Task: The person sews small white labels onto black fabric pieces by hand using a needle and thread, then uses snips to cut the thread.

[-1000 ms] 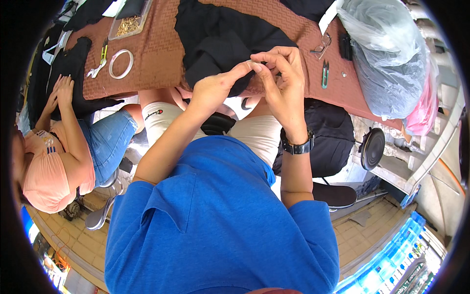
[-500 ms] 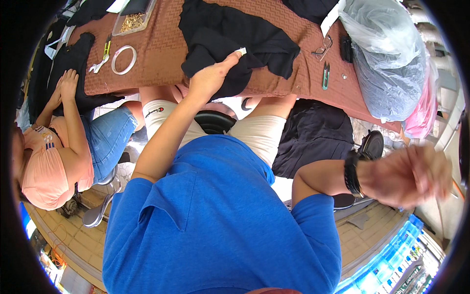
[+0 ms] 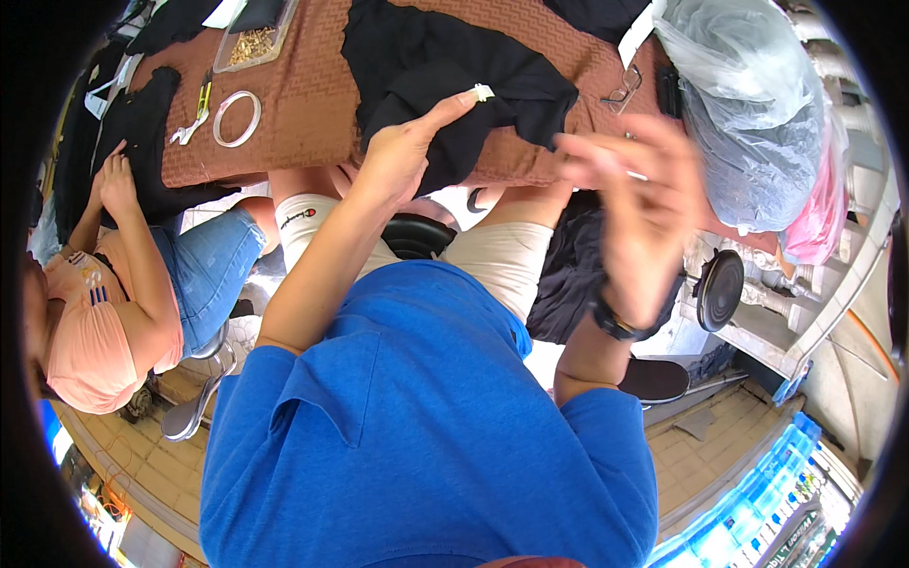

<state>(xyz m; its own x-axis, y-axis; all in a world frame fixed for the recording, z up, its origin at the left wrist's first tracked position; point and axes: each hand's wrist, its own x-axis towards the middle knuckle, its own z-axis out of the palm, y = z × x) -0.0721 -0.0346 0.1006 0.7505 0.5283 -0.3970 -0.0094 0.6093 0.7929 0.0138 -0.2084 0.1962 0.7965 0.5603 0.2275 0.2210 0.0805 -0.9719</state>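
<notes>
Black fabric [image 3: 454,57] lies bunched on the brown-covered table in front of me. My left hand [image 3: 402,156] grips its near edge, the thumb pressing by a small white tag [image 3: 483,93]. To the right, my right hand [image 3: 644,189] is raised over the table's front edge, blurred by motion. Thumb and forefinger come together near the fabric's right corner; whatever they pinch is too small and smeared to name. A dark band is round that wrist.
The brown tablecloth [image 3: 312,104] carries a clear box of small brass-coloured pieces [image 3: 251,47], a white ring [image 3: 237,118], a yellow-handled cutter [image 3: 204,99] and eyeglasses [image 3: 622,90]. Large plastic bags [image 3: 748,123] stand at right. A co-worker [image 3: 123,293] sits at left, hand on black cloth.
My right hand has swung from the far right inward and up to the table edge near the fabric. My left hand keeps its grip, its thumb shifted slightly. The co-worker's hands moved a little.
</notes>
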